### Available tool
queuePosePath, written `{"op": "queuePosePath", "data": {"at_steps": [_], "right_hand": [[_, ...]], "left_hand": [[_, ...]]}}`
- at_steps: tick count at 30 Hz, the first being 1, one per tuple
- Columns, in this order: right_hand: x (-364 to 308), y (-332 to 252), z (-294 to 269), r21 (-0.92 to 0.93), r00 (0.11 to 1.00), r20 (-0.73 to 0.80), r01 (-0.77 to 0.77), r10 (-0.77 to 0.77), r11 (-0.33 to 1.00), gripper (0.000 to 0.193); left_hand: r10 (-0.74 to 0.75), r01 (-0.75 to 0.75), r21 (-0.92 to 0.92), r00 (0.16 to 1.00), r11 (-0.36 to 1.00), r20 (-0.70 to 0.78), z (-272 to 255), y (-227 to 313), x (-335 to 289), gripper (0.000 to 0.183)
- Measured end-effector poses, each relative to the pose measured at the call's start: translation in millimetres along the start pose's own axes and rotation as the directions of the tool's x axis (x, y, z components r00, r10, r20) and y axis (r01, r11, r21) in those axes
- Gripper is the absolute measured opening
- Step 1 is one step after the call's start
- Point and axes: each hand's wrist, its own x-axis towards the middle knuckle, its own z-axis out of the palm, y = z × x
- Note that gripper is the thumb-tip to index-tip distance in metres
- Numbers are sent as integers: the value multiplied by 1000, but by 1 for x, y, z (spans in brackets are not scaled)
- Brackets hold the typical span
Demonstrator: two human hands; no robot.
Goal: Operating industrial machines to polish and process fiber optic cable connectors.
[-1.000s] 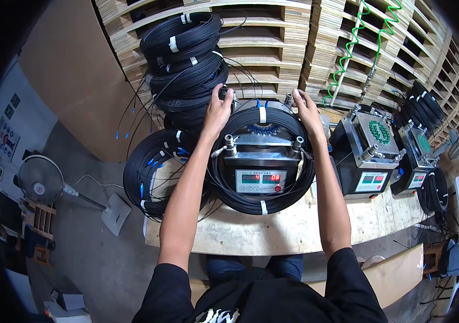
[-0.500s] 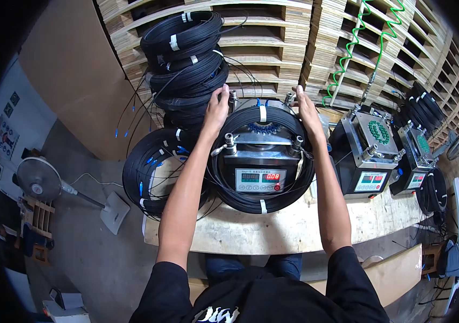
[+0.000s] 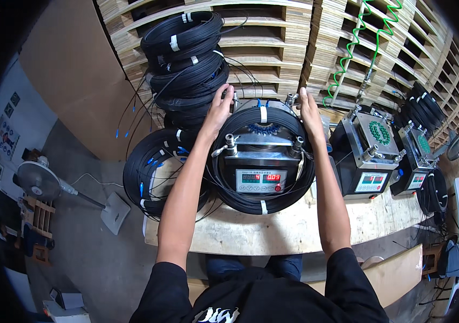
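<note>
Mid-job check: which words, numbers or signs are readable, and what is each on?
Places only, no wording copied:
Near machine's panel: red digits, readable; print above and button marks too small.
Middle machine's panel: red digits, too blurred.
Far machine's panel: red digits, too small.
Black shirt: white lettering, partly cut off.
Wall poster: too blurred.

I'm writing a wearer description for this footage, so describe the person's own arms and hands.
The left hand and right hand are bare, with no gloves visible. The forearms are uncovered too, with no watch or bracelet showing. Loose black short sleeves end near the elbows, part of a black T-shirt with a white print.
</note>
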Motion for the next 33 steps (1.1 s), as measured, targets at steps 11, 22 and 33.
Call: {"op": "queuePosePath", "data": {"at_steps": [11, 22, 33], "right_hand": [[-17, -28, -2, 248, 961, 163, -260, 224, 933, 79], [-9, -12, -3, 124, 990, 42, -136, 132, 983, 65], [-17, -24, -6, 213, 964, 120, -257, 235, 943, 68]], "left_hand": [[-168, 198, 122, 960, 973, -222, -9, -7, 0, 76], [-109, 108, -29, 993, 994, -36, -6, 8, -7, 78], [-226, 227, -19, 953, 974, -202, -13, -3, -4, 77]]}}
